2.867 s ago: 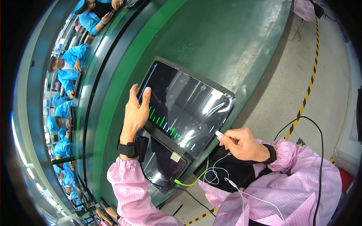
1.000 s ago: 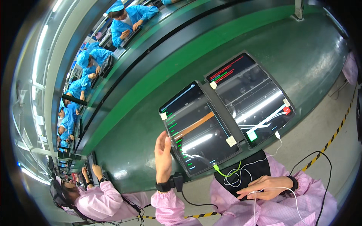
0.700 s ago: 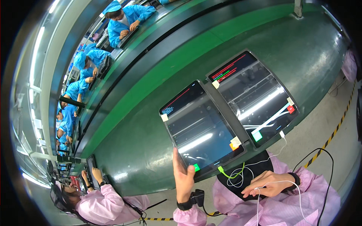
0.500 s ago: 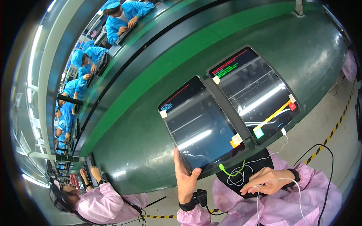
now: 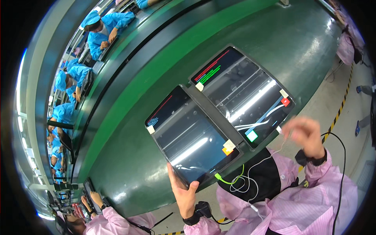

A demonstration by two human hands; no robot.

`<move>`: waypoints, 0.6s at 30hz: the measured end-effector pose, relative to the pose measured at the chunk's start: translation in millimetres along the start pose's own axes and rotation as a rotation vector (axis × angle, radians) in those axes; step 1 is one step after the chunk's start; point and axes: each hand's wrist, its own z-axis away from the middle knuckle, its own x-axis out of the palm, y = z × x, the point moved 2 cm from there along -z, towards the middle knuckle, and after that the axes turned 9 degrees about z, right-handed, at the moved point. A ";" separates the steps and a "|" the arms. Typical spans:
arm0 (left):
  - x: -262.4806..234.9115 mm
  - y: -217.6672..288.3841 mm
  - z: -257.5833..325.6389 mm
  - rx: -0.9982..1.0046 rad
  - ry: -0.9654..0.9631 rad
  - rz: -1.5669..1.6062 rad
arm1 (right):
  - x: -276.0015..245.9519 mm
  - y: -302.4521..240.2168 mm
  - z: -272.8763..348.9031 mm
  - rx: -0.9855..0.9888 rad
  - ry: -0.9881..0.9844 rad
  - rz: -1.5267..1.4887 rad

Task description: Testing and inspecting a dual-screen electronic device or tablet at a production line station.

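Two tablets with lit dark screens lie side by side at the workbench's near edge. Around the lower left corner of the left tablet (image 5: pixel 188 137) my left hand (image 5: pixel 183 197) is closed, thumb on the front. A green cable plug (image 5: pixel 218 177) sits in that tablet's near edge. The right tablet (image 5: pixel 244 92) shows coloured text and a diagonal blue band, with a white cable plug (image 5: pixel 279 129) at its near edge. My right hand (image 5: pixel 305 133), smeared by motion, is raised beside this plug; whether it touches is unclear. Small sticky tabs mark both tablets.
The green workbench (image 5: pixel 129 156) curves around the tablets. A white cable connector (image 5: pixel 254 207) hangs against my pink smock. At lower left a co-worker in pink (image 5: pixel 113 219) handles a device. Co-workers in blue (image 5: pixel 109 29) sit along the far line. A black cable (image 5: pixel 344 176) loops at right.
My right hand has risen from my lap to the right tablet's near corner, and the white cable no longer drapes over it. My left hand keeps its hold. The whole view has shifted.
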 end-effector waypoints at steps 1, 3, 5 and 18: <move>0.2 -1.1 -1.0 -0.005 -0.010 -0.001 | -13.5 3.1 -6.8 0.032 0.234 0.023; -2.6 -4.9 -0.4 0.034 0.001 -0.043 | -30.5 15.4 -33.0 0.087 0.528 0.189; -6.4 -6.6 3.3 0.072 0.007 -0.085 | -39.4 41.8 -51.5 0.161 0.479 0.201; 0.9 2.0 4.2 0.148 0.066 -0.125 | -16.5 34.1 -39.7 0.285 0.221 0.118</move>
